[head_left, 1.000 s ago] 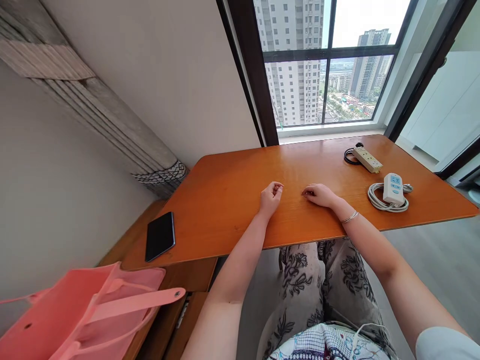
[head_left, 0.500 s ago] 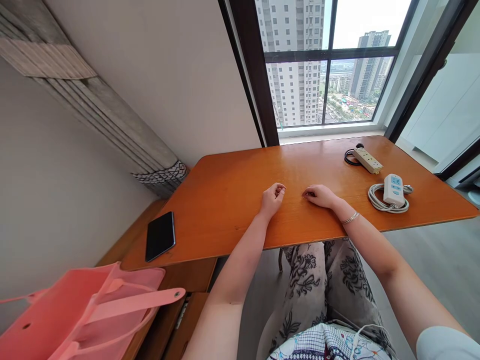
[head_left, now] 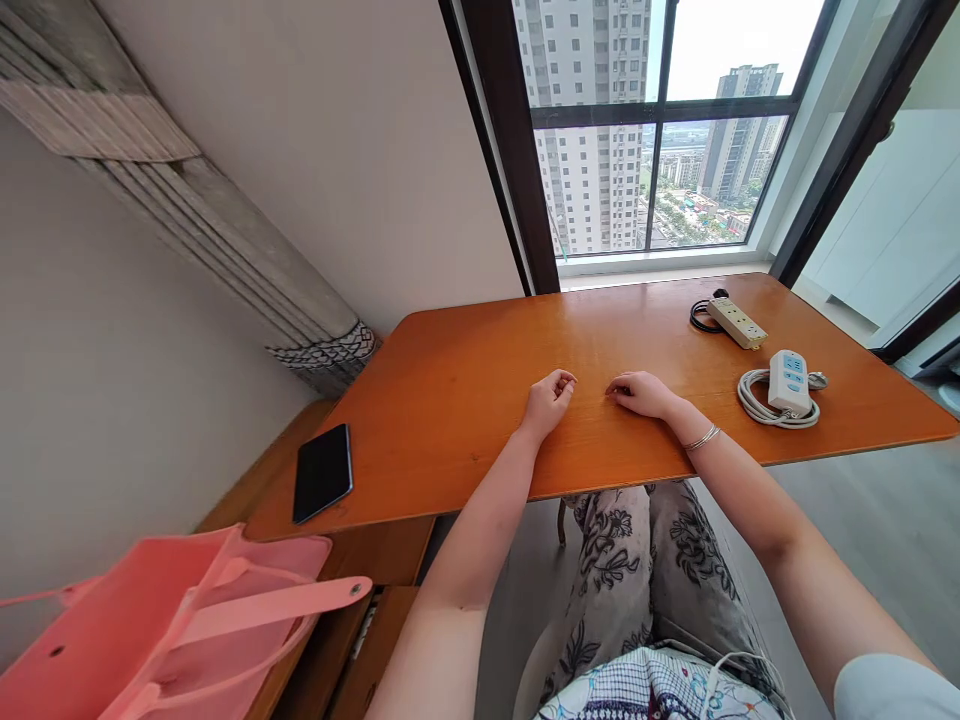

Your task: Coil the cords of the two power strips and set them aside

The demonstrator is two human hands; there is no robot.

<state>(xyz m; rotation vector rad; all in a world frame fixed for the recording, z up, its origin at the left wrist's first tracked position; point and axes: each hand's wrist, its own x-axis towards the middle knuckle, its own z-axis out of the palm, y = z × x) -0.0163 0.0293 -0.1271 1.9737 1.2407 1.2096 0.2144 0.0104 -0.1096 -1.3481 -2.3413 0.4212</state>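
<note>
My left hand (head_left: 550, 397) rests on its side on the orange-brown wooden table (head_left: 450, 400), its fingers loosely curled in with nothing visible in them. A short gap to the right, my right hand (head_left: 636, 391) lies palm down on the same tabletop, fingers bent together and holding nothing that I can see. A bracelet (head_left: 703, 437) circles the right wrist. To the right of that hand are a white power strip (head_left: 790, 380) with a coiled grey cord and, behind it, a beige power strip (head_left: 737, 323) with a black cord. Far to the left lies a black-screened phone or tablet (head_left: 322, 473).
An open pink bag (head_left: 247, 610) sits by the table's left front corner, on a wooden cabinet (head_left: 375, 555). A gathered grey curtain (head_left: 247, 250) hangs at the left wall. Behind the table is a dark-framed window (head_left: 660, 115). My legs are under the front edge.
My left hand has shifted very slightly to the right. The whole view has moved a touch with my head; the things on the table stay in place.
</note>
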